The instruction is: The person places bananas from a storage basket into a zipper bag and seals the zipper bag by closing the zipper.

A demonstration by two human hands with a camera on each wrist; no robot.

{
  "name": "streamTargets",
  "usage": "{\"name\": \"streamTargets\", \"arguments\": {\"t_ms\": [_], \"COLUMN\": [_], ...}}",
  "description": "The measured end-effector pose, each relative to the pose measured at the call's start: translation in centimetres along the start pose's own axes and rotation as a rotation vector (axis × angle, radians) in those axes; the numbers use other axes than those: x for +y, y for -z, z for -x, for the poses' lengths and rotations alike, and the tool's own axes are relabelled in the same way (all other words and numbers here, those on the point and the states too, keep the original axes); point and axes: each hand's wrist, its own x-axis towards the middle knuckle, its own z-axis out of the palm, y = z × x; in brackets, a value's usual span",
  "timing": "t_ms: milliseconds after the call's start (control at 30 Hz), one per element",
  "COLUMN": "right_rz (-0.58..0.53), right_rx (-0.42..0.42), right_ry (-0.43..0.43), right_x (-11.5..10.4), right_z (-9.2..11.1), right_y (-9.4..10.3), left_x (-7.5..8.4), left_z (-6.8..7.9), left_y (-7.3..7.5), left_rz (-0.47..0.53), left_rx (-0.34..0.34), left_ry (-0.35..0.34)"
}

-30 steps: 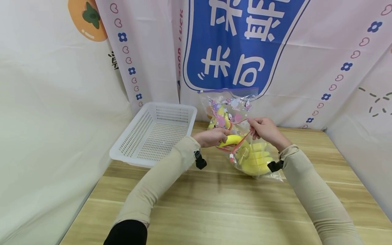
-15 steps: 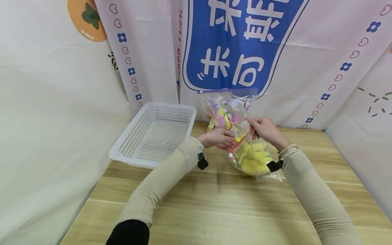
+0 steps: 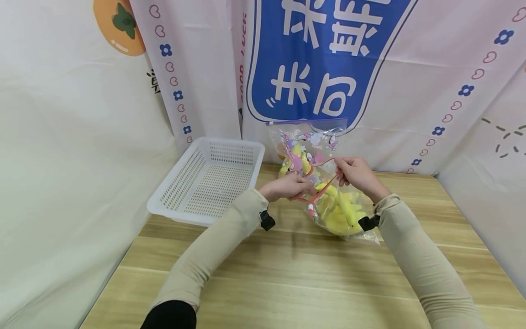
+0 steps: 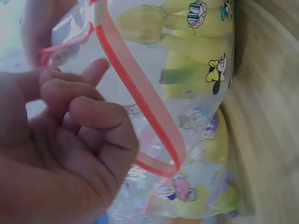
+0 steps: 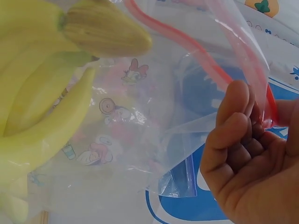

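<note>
A clear zip bag [image 3: 326,219] with a red zip [image 4: 140,98] lies on the table, its mouth spread wide. Inside are several yellow bananas [image 3: 347,212], one lying across the bunch. My right hand [image 3: 356,176] pinches the red-edged rim between thumb and fingers, seen close up in the right wrist view. At the other side of the mouth is my left hand [image 3: 287,186], its fingers loosely curled with nothing visible in them. Behind stands a second clear bag [image 3: 296,137] with a purple zip, cartoon prints and yellow fruit in it.
A white perforated basket [image 3: 164,205] stands at the left, close to my left forearm. The wooden table [image 3: 287,283] ends at a printed cloth [image 3: 209,82] hung behind it, and cloth also hangs at both sides.
The banana in my left hand passed into the red-zip bag and now lies across the bunch. My left hand went into the mouth and drew back slightly; my right hand kept its grip.
</note>
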Motion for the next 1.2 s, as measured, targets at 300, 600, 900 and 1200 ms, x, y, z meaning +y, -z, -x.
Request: {"name": "streamTargets", "arguments": {"t_ms": [300, 600, 900, 1200], "right_rz": [-0.043, -0.085, -0.114, -0.153], "right_rx": [0.056, 0.066, 0.056, 0.094], "right_ry": [-0.022, -0.034, -0.022, -0.024], "right_x": [0.1, 0.3, 0.4, 0.7], "right_z": [-0.1, -0.3, -0.3, -0.6], "right_y": [0.0, -0.6, -0.8, -0.4], "left_x": [0.4, -0.3, -0.8, -0.7], "left_z": [1.1, 0.2, -0.2, -0.4], "left_y": [-2.6, -4.6, -4.4, -2.9], "left_rz": [-0.246, -0.36, -0.516, -0.673], "left_rx": [0.047, 0.345, 0.5, 0.561], "left_ry": [0.019, -0.189, -0.279, -0.285]}}
